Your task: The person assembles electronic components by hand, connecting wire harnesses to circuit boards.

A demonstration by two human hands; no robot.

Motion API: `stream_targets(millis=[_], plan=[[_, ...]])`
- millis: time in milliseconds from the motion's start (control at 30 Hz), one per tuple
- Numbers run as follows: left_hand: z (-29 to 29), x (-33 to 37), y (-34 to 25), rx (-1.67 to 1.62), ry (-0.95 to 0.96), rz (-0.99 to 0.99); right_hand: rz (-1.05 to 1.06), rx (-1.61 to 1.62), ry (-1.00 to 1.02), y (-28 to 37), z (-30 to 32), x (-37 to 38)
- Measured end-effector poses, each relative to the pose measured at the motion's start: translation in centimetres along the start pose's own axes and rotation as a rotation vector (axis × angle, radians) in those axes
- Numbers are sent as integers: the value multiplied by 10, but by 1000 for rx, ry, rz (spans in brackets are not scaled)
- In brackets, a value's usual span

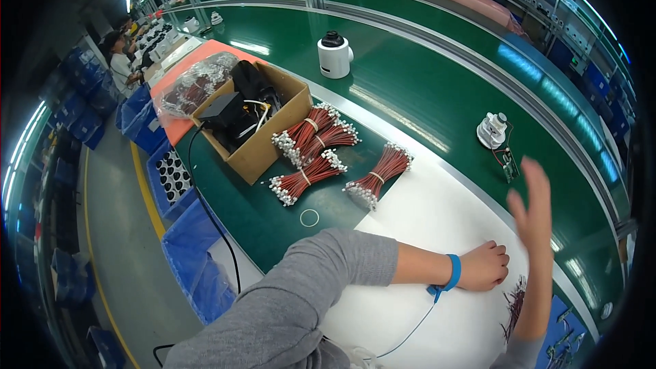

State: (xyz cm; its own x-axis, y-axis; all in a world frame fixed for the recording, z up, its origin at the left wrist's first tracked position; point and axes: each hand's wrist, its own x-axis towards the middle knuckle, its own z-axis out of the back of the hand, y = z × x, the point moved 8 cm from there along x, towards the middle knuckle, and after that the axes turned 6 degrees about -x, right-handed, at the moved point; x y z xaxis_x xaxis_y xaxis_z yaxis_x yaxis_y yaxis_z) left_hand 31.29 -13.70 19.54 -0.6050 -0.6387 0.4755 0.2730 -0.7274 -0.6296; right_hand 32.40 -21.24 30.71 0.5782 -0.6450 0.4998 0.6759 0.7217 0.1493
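The white round part (492,130) is a stepped, disc-like piece with a smaller knob at its upper end; thin red and dark wires (506,151) run from it to a narrow green circuit board (509,166). It lies on the glossy green belt (417,106) beyond the metal edge, and the right grip (536,206) is just beside the board — fingers and thumb spread apart, blurred, with a gap before the board. The left grip (484,266) rests on the white part of the tabletop (424,229), fingers curled inward; whether anything is inside I cannot tell. A blue wrist strap (454,272) circles that wrist.

Farther left the tabletop is dark green, carrying bundles of red wires (306,176) with white connectors, a loose pale band (309,218) and a cardboard box (279,145) of black items. Loose dark wires (514,307) lie by the right forearm. A white cylinder (335,60) with a black ribbed top stands upright on the belt.

Around this is a long workshop — blue bins (193,242), a grey floor (119,232) with yellow lines, bright tube lights and a co-worker (123,68) in a pale top.
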Motion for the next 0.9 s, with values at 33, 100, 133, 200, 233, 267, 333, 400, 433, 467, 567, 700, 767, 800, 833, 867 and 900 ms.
stream_targets(millis=[33,100,133,200,233,267,333,400,433,467,567,700,767,800,833,867,900], plan=[[-7,6,-4,-70,-113,-41,-1,-43,100,18,4,-34],[22,-2,-26,-138,-412,-167,-42,30,310,49,6,-100],[29,-1,-32,-124,-402,-133,-15,0,278,66,17,-126],[-4,7,-43,196,-50,-129,23,8,263,87,35,-179],[-14,8,-45,199,-40,-99,10,-66,263,86,41,-207],[-21,15,-52,191,-44,-116,-8,-154,260,80,45,-225],[-35,21,-62,169,-49,-137,-24,-76,262,74,46,-249],[-46,28,-79,219,-67,-234,-70,-43,266,58,53,-269],[-60,33,-73,308,-19,-215,-21,16,328,53,47,-269],[-71,43,-74,374,32,-200,6,75,403,43,42,-276],[-91,56,-62,398,70,-147,22,77,398,7,35,-284],[-165,86,-41,325,196,-75,8,35,432,-57,53,-330],[-202,105,-47,384,267,-44,-36,-11,438,-88,63,-361],[-208,105,-55,353,294,-88,-28,17,425,-84,64,-368],[-212,106,-56,367,322,-81,-15,46,409,-81,66,-373],[-213,106,-59,397,335,-54,-39,36,408,-84,70,-376],[-216,107,-65,386,345,-72,-14,32,412,-82,74,-378]])
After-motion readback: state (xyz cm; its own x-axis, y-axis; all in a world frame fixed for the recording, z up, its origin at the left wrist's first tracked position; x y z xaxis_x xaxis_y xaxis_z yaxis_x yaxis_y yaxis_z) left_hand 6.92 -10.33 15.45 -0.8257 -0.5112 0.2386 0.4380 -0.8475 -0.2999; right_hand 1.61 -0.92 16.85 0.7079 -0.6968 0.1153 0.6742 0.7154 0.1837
